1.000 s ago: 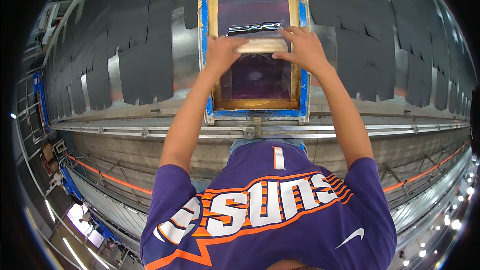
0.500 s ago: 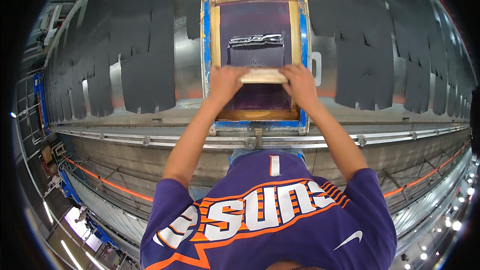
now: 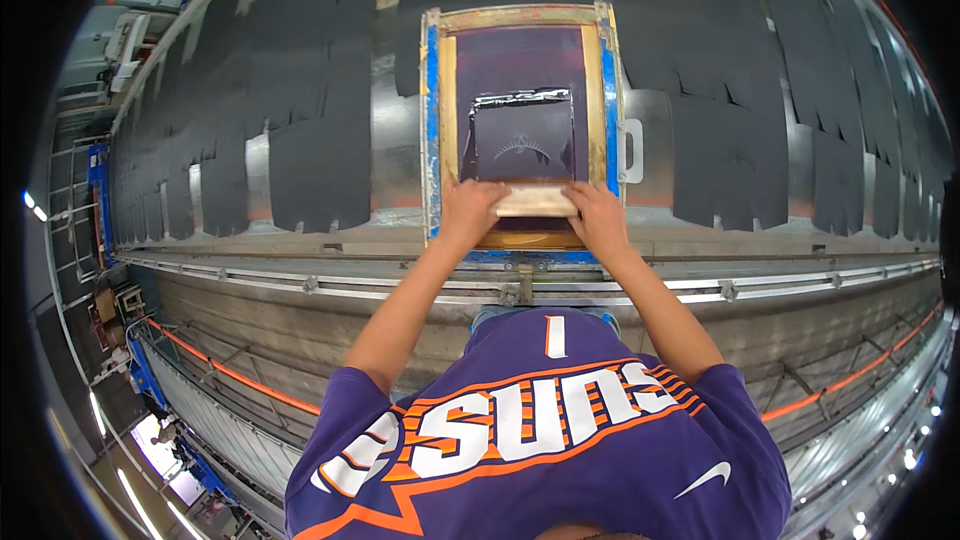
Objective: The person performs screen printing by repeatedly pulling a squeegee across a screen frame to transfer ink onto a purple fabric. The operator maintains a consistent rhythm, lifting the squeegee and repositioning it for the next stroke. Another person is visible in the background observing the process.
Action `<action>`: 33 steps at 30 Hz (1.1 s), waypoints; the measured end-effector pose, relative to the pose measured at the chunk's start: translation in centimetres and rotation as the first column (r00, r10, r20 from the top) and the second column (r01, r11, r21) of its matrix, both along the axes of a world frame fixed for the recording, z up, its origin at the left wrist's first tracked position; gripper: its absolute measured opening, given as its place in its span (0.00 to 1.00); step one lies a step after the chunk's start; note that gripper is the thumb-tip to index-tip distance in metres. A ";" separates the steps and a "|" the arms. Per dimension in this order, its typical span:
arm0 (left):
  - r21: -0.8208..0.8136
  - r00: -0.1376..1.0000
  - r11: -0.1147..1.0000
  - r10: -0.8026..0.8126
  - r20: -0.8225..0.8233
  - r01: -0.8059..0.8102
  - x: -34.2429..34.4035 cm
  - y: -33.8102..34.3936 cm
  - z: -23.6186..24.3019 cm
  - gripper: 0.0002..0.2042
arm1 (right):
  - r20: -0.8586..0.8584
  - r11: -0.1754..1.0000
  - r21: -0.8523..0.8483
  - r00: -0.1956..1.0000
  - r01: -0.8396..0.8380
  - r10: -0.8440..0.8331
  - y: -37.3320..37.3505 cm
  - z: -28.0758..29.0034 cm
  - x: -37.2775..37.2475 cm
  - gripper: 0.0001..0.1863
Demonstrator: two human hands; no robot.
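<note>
1. Top-down view of a person in a purple jersey (image 3: 560, 495), both bare hands on a squeegee w/ a pale wooden handle (image 3: 536, 200), at a long metal counter (image 3: 398, 140).
2. Squeegee loc: inside a screen frame (image 3: 433, 80), at its near end, lying crosswise btwn the side rails, just short of the near rail. Its blade is hidden under the handle.
3. Left hand (image 3: 471, 212): grip clamped on the squeegee's left end, fingers over the top.
4. Right hand (image 3: 600, 217): grip clamped on the right end, approx. mirroring the left. Both forearms reach in from the lower edge.
5. Frame has blue tape along its sides & near edge; inside is dark purple mesh (image 3: 520, 60) w/ a pale arched mark (image 3: 522, 145) in the middle.
6. Beyond the mark, a glossy black ink band (image 3: 522, 97) runs crosswise; thin wet lines edge the sides.
7. Progress, my judgement: this pass over the mesh looks nearly complete, b/c the squeegee sits past the mark; only a narrow strip of mesh is left this side. Can't tell print quality underneath.
8. Dark grey sheets (image 3: 320, 140) cover much of the counter L & R of the frame.
</note>
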State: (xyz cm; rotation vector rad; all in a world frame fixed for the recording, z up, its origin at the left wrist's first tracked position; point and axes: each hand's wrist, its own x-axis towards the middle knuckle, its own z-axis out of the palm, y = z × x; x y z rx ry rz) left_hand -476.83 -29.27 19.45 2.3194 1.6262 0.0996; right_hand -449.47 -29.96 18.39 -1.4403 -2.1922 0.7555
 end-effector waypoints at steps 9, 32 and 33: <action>0.060 0.992 0.997 0.030 0.124 -0.038 0.4 -3.7 0.3 0.28 | -0.258 0.791 -0.290 0.752 0.539 -0.607 11.1 -7.1 7.8 0.23; 0.135 0.985 0.977 0.157 0.064 -0.165 -39.2 -10.5 4.0 0.30 | -0.417 0.785 -0.178 0.677 0.593 -0.606 8.7 -1.9 -37.8 0.11; 0.131 0.986 0.979 0.151 0.066 -0.159 -40.6 -10.4 4.1 0.31 | -0.404 0.781 -0.188 0.678 0.595 -0.614 9.0 -1.8 -39.2 0.11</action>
